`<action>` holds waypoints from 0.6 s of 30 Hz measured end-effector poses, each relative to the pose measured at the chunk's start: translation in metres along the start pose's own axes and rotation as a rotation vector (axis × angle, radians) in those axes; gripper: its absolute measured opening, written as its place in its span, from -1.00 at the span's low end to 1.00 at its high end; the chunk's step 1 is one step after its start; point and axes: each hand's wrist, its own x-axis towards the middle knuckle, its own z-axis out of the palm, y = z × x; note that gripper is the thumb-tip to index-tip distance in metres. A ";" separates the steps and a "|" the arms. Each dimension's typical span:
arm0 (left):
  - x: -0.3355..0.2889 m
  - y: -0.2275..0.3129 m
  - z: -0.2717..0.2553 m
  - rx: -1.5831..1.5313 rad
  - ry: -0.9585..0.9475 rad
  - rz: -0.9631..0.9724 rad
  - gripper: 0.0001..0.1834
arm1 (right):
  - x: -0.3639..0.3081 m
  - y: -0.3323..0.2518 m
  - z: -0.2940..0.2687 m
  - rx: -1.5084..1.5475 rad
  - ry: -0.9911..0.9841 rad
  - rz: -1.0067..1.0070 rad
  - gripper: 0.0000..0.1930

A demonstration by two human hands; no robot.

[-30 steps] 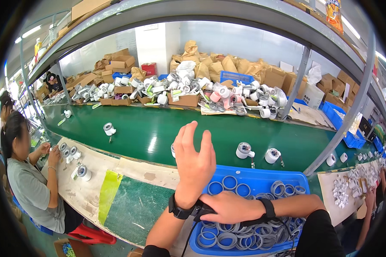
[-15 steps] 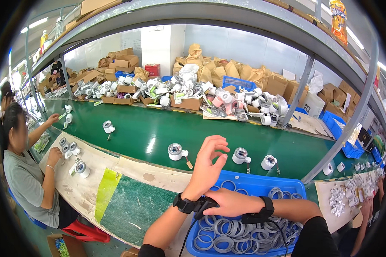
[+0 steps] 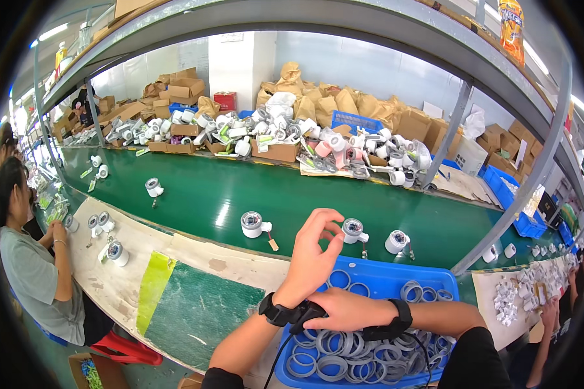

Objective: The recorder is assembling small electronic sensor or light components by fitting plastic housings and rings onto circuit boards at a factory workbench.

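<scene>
My left hand [image 3: 313, 254] is raised over the near edge of the green belt, beside the blue bin. Its fingers are loosely curved and apart from the thumb, with nothing between them. My right hand [image 3: 349, 309] crosses over the bin, its fingers around the black wrist device [image 3: 300, 316] strapped to my left wrist. A second black wristband [image 3: 401, 314] is on my right wrist. Below both hands, the blue bin [image 3: 422, 267] holds many grey rings [image 3: 331, 367]. Just beyond my left hand stands a round white unit [image 3: 353, 228] with a grey rim and a short wire.
More white units [image 3: 252, 223] stand on the green conveyor belt [image 3: 194, 201]. A worker [image 3: 39, 259] sits at the left by a bench [image 3: 104, 279]. Piled white parts [image 3: 240, 133] line the belt's far side. A metal post [image 3: 512, 194] rises to the right; a shelf [image 3: 292, 16] hangs overhead.
The view has shifted slightly. The worker at the left has drawn an arm back from the belt, both hands now close together. My right hand stays on the wrist device.
</scene>
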 end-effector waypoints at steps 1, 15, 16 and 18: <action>0.000 0.004 0.001 0.024 -0.009 -0.001 -0.69 | 0.001 0.006 0.002 0.020 0.018 -0.035 -0.52; -0.015 0.043 0.011 0.104 -0.288 -0.133 -0.34 | -0.036 -0.032 -0.092 0.560 0.686 -0.484 -0.72; -0.021 0.050 0.017 0.117 -0.379 -0.186 -0.29 | -0.033 -0.040 -0.092 0.514 0.759 -0.523 -0.72; -0.034 0.060 0.037 0.143 -0.532 -0.264 -0.23 | -0.030 -0.054 -0.093 0.484 0.801 -0.547 -0.72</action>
